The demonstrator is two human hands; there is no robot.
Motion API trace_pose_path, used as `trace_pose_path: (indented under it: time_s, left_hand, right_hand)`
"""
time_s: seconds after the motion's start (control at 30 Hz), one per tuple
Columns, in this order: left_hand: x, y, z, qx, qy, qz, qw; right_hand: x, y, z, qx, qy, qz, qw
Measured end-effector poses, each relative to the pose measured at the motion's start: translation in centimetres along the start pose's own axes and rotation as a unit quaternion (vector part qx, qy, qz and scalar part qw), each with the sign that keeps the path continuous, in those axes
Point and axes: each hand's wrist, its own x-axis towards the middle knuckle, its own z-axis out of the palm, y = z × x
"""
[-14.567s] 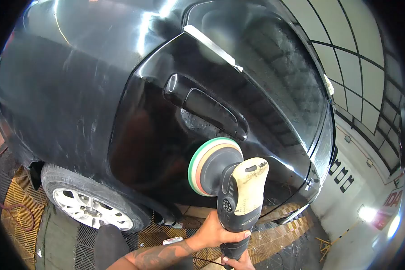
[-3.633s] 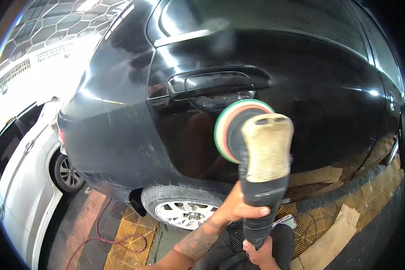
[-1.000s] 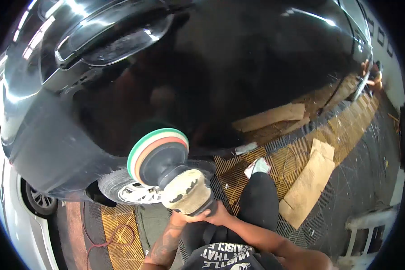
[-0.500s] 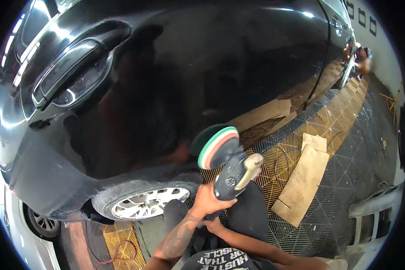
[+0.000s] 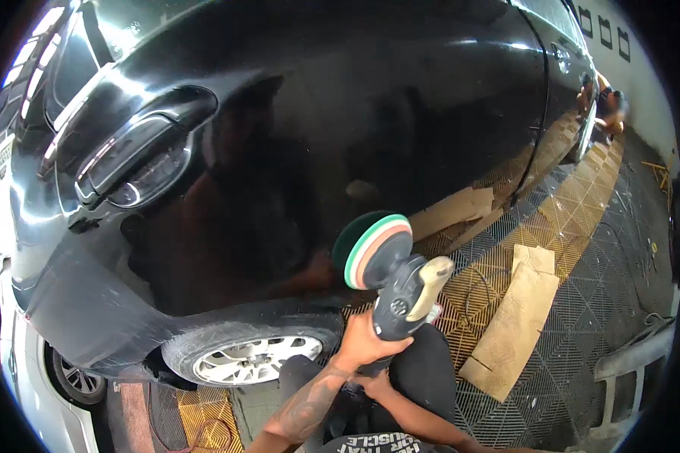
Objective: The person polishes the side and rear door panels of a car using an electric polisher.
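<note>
A polisher with a black body, a cream-topped head and a round green, white and orange pad faces the lower part of a glossy black car door. Around the polisher's body, just behind its head, my left hand is wrapped. Lower down, my right hand closes on the rear of its handle, partly hidden by my left forearm. The pad's edge is at the door, with its reflection beside it; whether they touch is unclear. At left is the door handle.
Below the door is a car wheel. Flat cardboard lies on the grating floor. A person crouches at the car's far end. A grey metal frame stands at right, a white car at left.
The polisher has moved from above the wheel rightward along the lower door, and its head has turned. The view has shifted as well. Both hands have stayed on the tool.
</note>
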Motion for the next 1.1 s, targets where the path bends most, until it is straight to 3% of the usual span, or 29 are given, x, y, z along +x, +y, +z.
trace_pose_path:
  time_s: [0.07, 0.17, 0.23, 0.33, 0.37, 0.4, 0.47, 0.53, 0.67, 0.7, 0.73, 0.8, 0.97, 1.1]
  left_hand:
    - [1.8, 0.5, -0.5, 0.026, -0.01, 0.005, 1.0]
    - [2.7, 2.7, -2.3, -0.075, 0.007, 0.055, 0.996]
    - [1.9, 3.9, -4.8, -0.099, 0.012, 0.059, 0.993]
    - [-1.6, 1.4, -7.0, -0.165, 0.074, 0.04, 0.983]
    - [-2.4, 0.0, -7.2, -0.238, 0.079, 0.061, 0.966]
    - [-2.4, -0.7, -8.0, -0.199, 0.078, 0.104, 0.971]
    - [-1.2, 1.2, -8.4, -0.331, 0.07, 0.168, 0.926]
    - [0.5, 2.6, -7.8, -0.333, 0.07, 0.196, 0.92]
    - [4.8, 4.2, -4.6, -0.286, 0.055, 0.156, 0.944]
    - [6.1, 7.1, -3.5, -0.279, 0.097, 0.139, 0.945]
    - [7.8, 9.7, -3.7, -0.213, 0.096, 0.182, 0.955]
    - [9.6, 12.0, -2.9, -0.25, 0.031, 0.14, 0.958]
    - [9.2, 13.1, -5.7, -0.211, 0.034, 0.15, 0.965]
    - [5.0, 11.1, -9.2, -0.217, 0.109, 0.191, 0.951]
  right_hand:
    - [1.9, -2.6, -0.7, -0.013, -0.005, -0.007, 1.0]
    - [4.2, -5.2, -1.0, -0.082, -0.023, -0.014, 0.996]
    - [4.7, -8.0, 0.3, -0.231, -0.066, -0.102, 0.965]
    - [5.1, -10.6, 2.6, -0.27, -0.073, -0.065, 0.958]
    - [5.2, -11.8, 3.1, -0.307, -0.081, -0.006, 0.948]
    - [5.6, -14.1, 3.7, -0.308, -0.087, -0.007, 0.947]
    - [6.5, -18.4, 4.3, -0.45, -0.124, 0.008, 0.884]
    - [7.3, -19.3, 2.7, -0.418, -0.135, 0.012, 0.898]
    - [7.4, -22.1, -0.3, -0.436, -0.036, 0.014, 0.899]
    - [7.2, -22.1, -1.3, -0.371, -0.01, -0.024, 0.928]
    - [7.1, -22.0, -1.9, -0.301, 0.015, -0.058, 0.952]
    - [6.6, -23.4, -1.9, -0.305, 0.034, -0.05, 0.95]
    - [7.4, -21.5, -1.1, -0.274, 0.004, -0.046, 0.961]
    - [7.1, -21.0, 3.8, -0.298, -0.046, -0.071, 0.951]
